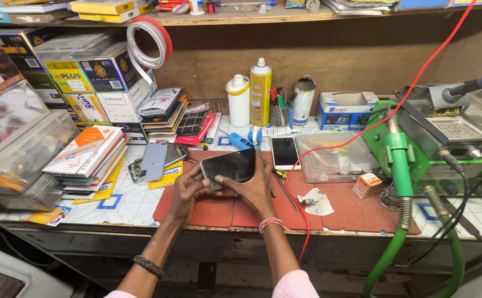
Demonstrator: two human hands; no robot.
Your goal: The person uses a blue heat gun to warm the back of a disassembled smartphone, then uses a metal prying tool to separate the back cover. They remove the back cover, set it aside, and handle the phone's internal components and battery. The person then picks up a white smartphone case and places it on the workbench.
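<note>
A black smartphone [229, 166] with a dark, glossy screen is held tilted above the red work mat [340, 207]. My left hand [188, 190] grips its lower left corner from beneath. My right hand [252, 187] holds its lower right edge, fingers curled around the side. Both wrists wear bands, a dark braided one on the left and a pink one on the right. Beside the held phone, a second phone [284, 152] with a white frame lies flat on the mat.
Stacked boxes and packets [89, 154] crowd the left. Bottles [261, 92], a tool cup and a small box stand at the back. A clear plastic tray [337, 157], a green machine with hoses [417, 154], a red wire [301, 187] and crumpled paper [317, 201] lie right.
</note>
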